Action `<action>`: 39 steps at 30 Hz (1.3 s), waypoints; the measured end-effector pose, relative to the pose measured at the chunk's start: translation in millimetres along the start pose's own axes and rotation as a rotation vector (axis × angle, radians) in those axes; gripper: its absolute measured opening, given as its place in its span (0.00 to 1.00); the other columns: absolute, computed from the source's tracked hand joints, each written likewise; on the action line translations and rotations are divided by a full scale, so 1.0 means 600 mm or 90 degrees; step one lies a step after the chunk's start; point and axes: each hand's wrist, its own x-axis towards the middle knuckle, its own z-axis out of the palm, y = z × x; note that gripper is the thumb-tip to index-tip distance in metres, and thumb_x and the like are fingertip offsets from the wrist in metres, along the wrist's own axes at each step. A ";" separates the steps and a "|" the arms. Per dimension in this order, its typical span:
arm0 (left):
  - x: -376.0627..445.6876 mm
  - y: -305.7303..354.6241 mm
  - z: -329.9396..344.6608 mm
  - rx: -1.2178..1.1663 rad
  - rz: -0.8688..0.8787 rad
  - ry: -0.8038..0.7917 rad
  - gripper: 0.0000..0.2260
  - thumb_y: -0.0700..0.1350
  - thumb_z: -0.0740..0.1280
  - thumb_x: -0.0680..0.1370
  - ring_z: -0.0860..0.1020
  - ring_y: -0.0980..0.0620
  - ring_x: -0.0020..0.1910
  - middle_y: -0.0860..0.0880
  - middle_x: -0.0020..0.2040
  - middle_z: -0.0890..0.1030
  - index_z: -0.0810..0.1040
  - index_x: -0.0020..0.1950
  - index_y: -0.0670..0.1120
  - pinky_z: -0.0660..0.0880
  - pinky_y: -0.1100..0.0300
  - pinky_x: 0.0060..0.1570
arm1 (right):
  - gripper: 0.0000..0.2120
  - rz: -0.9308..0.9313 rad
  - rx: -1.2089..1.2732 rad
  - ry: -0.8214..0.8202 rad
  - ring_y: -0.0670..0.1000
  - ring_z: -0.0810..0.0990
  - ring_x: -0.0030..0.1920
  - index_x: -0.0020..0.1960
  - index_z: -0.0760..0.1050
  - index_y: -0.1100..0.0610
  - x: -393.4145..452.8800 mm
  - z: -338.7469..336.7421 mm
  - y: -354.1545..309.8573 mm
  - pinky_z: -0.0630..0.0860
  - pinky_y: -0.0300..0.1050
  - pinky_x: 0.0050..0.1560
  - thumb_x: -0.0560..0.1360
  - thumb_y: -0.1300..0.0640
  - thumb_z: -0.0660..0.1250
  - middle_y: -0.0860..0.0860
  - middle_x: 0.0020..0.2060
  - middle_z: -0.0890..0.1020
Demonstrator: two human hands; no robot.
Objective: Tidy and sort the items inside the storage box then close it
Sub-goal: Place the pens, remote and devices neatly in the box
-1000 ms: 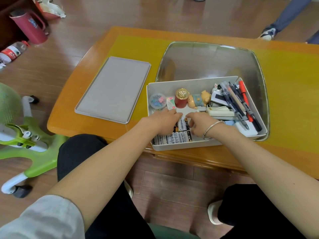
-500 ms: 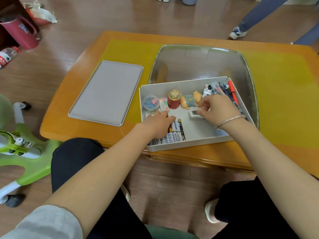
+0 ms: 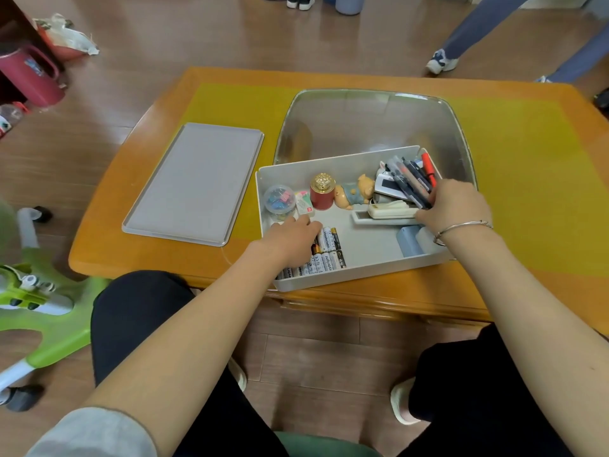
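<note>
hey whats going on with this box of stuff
A seated person is sorting a grey storage box on a wooden table. The left hand rests on the row of batteries at the box's front left. The right hand grips the bundle of pens at the right end, above a cream stapler. A tub of binder clips, a red jar with a gold lid and a small bear figurine sit along the back. The grey lid lies on the table, so the box is open.

head view: worn on the person's head | aimed forward and down | storage box (image 3: 329, 281) and table (image 3: 158, 258) seen close, at arm's reach | floor taken in beyond | single view, nothing shared
</note>
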 end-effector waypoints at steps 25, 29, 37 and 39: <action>-0.041 -0.029 -0.005 -0.076 -0.093 0.455 0.13 0.42 0.62 0.78 0.71 0.45 0.60 0.46 0.60 0.78 0.75 0.63 0.45 0.63 0.52 0.62 | 0.09 -0.109 0.029 0.066 0.58 0.71 0.30 0.33 0.75 0.62 0.023 -0.007 -0.007 0.64 0.42 0.33 0.68 0.59 0.69 0.55 0.25 0.70; -0.048 -0.030 -0.013 -0.186 -0.112 0.500 0.17 0.48 0.61 0.81 0.69 0.46 0.63 0.47 0.64 0.75 0.69 0.69 0.47 0.65 0.52 0.61 | 0.06 -0.279 0.061 0.104 0.56 0.72 0.31 0.39 0.81 0.61 -0.002 -0.018 -0.034 0.63 0.40 0.31 0.70 0.59 0.67 0.55 0.30 0.74; -0.085 -0.060 -0.032 -0.278 -0.004 0.459 0.13 0.50 0.59 0.82 0.74 0.51 0.55 0.51 0.55 0.80 0.76 0.63 0.49 0.65 0.58 0.51 | 0.06 -0.507 0.095 0.057 0.57 0.77 0.40 0.43 0.81 0.61 -0.034 0.003 -0.118 0.64 0.60 0.67 0.72 0.59 0.67 0.54 0.36 0.78; -0.096 -0.069 -0.030 -0.312 0.017 0.432 0.11 0.48 0.61 0.81 0.74 0.54 0.51 0.53 0.50 0.79 0.79 0.59 0.47 0.66 0.61 0.49 | 0.07 -0.516 0.068 0.046 0.54 0.78 0.43 0.46 0.81 0.58 -0.032 0.013 -0.132 0.56 0.61 0.71 0.74 0.56 0.66 0.51 0.38 0.78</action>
